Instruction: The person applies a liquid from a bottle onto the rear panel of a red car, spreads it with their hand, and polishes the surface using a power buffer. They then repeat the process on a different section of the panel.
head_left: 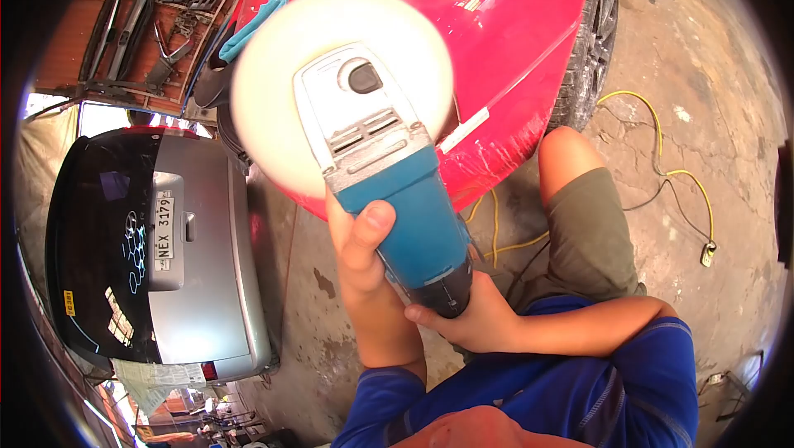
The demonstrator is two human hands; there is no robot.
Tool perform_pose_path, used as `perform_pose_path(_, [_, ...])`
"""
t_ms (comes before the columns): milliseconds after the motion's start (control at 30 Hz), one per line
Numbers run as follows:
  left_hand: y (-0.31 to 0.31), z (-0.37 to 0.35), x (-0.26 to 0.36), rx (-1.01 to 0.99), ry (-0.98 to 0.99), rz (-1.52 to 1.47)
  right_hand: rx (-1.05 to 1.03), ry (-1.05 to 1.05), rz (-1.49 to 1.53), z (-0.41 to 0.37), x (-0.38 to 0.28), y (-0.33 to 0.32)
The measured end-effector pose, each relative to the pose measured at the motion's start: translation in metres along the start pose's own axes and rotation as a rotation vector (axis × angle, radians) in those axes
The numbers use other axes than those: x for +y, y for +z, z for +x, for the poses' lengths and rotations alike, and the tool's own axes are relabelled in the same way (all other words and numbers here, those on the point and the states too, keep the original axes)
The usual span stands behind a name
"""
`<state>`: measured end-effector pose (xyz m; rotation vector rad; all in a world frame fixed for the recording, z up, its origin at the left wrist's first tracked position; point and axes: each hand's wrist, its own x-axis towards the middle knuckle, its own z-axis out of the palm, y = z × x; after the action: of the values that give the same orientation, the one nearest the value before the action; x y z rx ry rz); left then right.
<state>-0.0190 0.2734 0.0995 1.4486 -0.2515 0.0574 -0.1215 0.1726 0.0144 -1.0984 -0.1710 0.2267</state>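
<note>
I hold a blue and grey polisher (397, 191) up in front of me, its round white pad (273, 84) blurred against a red car (496, 43). My left hand (364, 258) wraps the blue body from the left, thumb on top. My right hand (467, 316) cups the black rear end of the tool from below. Both arms wear blue sleeves. My bare knee (566, 154) sits close to the red panel.
A silver vehicle's rear hatch (190, 258) with a number plate stands at the left. A yellow cable (662, 167) snakes over the cracked concrete floor at the right. A turquoise cloth (252, 26) lies on the red car. Car parts hang on the wall at upper left.
</note>
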Motion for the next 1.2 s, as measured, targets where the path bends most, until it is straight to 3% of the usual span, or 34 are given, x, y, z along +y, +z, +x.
perform_pose_path(233, [-0.013, -0.003, 0.009, 0.194, 0.087, 0.019, -0.035, -0.057, -0.027, 0.021, 0.004, 0.018])
perform_pose_path(767, [-0.055, 0.004, 0.016, 0.343, 0.167, -0.028, -0.107, 0.001, -0.139, 0.051, -0.005, 0.046])
perform_pose_path(1200, [-0.104, 0.014, 0.025, 0.213, 0.140, 0.056, -0.153, 0.027, -0.120, 0.072, 0.016, 0.064])
